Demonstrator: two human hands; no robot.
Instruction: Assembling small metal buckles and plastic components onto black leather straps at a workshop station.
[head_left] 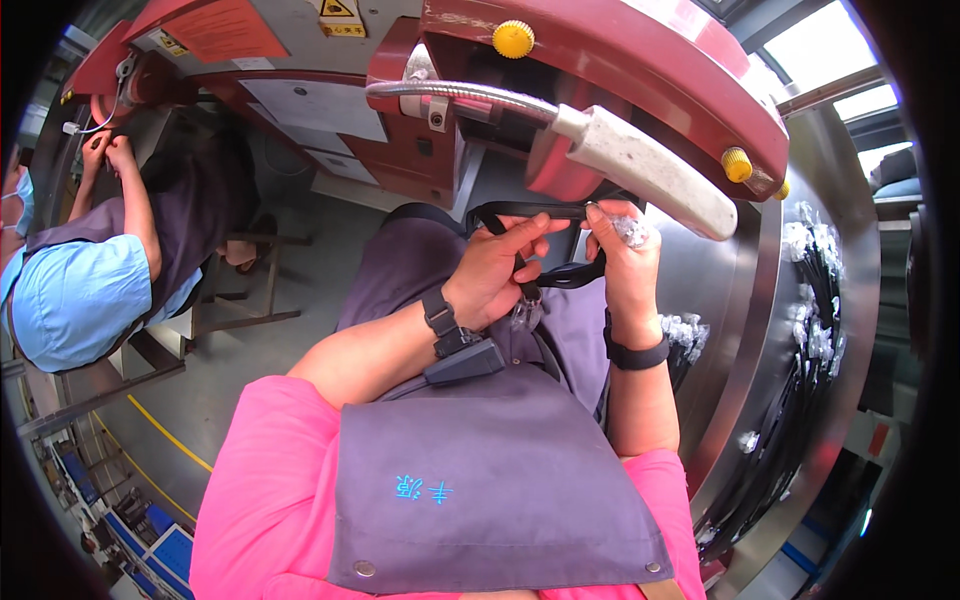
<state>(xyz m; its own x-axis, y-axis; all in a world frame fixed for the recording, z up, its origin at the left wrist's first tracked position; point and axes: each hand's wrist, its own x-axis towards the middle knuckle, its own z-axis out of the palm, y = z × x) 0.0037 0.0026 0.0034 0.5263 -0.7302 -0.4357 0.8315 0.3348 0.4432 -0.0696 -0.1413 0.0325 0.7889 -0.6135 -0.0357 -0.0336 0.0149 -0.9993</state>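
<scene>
A black cable [545, 211] is stretched between my two hands above my lap, and part of it hangs in a loop below them. My left hand [497, 262] pinches the cable between thumb and fingers at its left end. Closed around the cable's other side is my right hand [622, 255], with a clear plastic connector [632, 231] showing against its fingers. Another clear connector [527, 314] dangles under my left hand. The white lamp head [640, 165] hangs just above my right hand.
A red machine [610, 60] with yellow knobs stands ahead. Bundles of black cables with clear ends [815, 330] lie on the metal bench [735, 400] to the right, with more connectors [684, 335] beside my right forearm. At left, a co-worker [90, 290] in blue sits at another station.
</scene>
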